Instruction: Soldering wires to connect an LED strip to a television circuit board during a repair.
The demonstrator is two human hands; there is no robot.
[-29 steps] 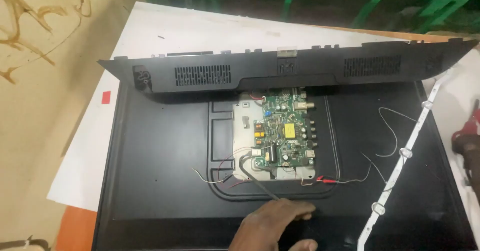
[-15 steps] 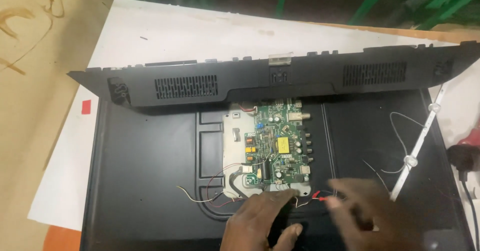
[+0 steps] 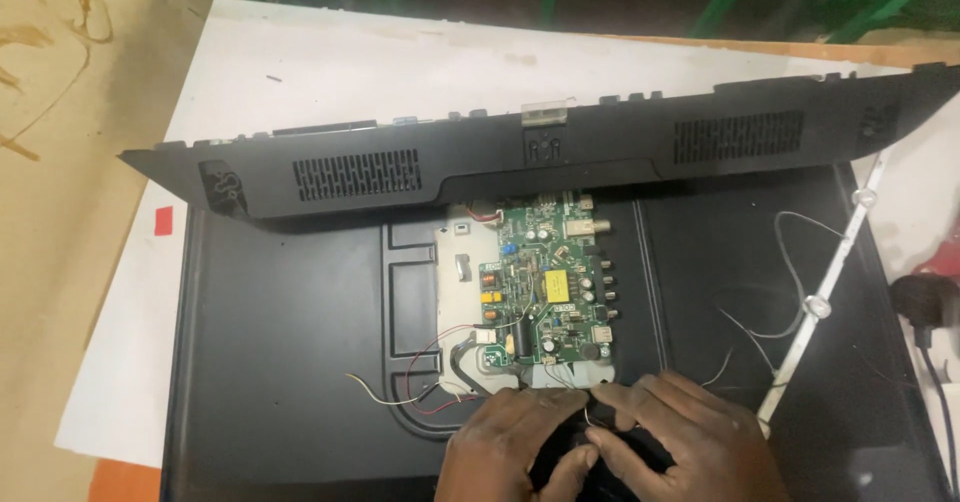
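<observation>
A black flat-screen television back panel (image 3: 290, 342) lies flat in front of me, with a green circuit board (image 3: 545, 282) mounted on a white metal plate (image 3: 460, 272) at its middle. My left hand (image 3: 520, 447) and my right hand (image 3: 680, 437) rest together just below the board, fingers pinched around thin wires (image 3: 585, 407) there. Red, black and white loose wires (image 3: 410, 392) trail left of my left hand. A long black plastic cover strip (image 3: 520, 152) with vent slots lies across the panel's far edge.
A white LED strip (image 3: 830, 282) with lens dots runs diagonally at the right, thin wires beside it. A black mains plug (image 3: 920, 297) sits at the far right. A white sheet (image 3: 330, 62) lies under the panel on a brown floor (image 3: 60, 162); green metal frames stand behind.
My right hand has come into view and joined the left below the circuit board. My view has shifted so the panel sits further right and lower.
</observation>
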